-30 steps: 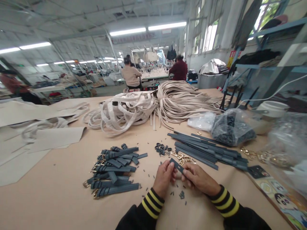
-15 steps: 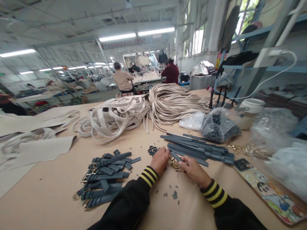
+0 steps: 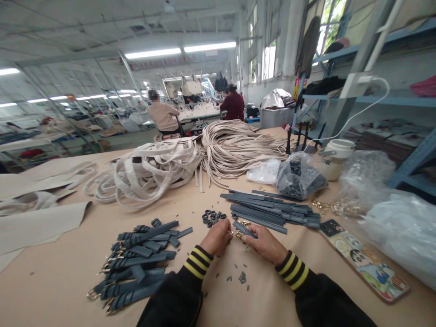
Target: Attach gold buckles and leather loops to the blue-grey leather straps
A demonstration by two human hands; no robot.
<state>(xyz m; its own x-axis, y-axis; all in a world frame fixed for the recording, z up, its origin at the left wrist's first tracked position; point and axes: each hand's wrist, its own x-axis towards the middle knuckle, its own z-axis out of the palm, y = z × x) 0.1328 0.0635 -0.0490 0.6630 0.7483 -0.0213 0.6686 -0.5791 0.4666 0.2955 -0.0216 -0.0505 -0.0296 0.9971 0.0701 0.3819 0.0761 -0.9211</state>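
My right hand point(image 3: 267, 244) is closed on a dark grey-blue strap point(image 3: 244, 229), which points left from its fingertips. My left hand point(image 3: 216, 238) is closed, and a small gold metal piece, seemingly a buckle point(image 3: 231, 233), shows at its fingertips. Gold buckles point(image 3: 240, 234) lie under and around the held strap, partly hidden by it. Behind the left hand sits a cluster of small dark loops point(image 3: 212, 217). Straps fitted with gold buckles point(image 3: 139, 261) are heaped to the left. Just beyond my right hand, a stack of plain dark straps point(image 3: 272, 209) lies flat.
Short dark bits point(image 3: 242, 277) are scattered near me. Beige strap bundles point(image 3: 235, 145) and pale loops point(image 3: 153, 168) occupy the back. A bag of dark pieces point(image 3: 299, 177), a phone in a cartoon case point(image 3: 364, 259) and crumpled plastic point(image 3: 402, 236) are at right. Two people sit farther off.
The camera view has turned slightly right. My left hand has drawn back from the buckles, with a gold piece now visible at its fingertips. My right hand still holds the strap.
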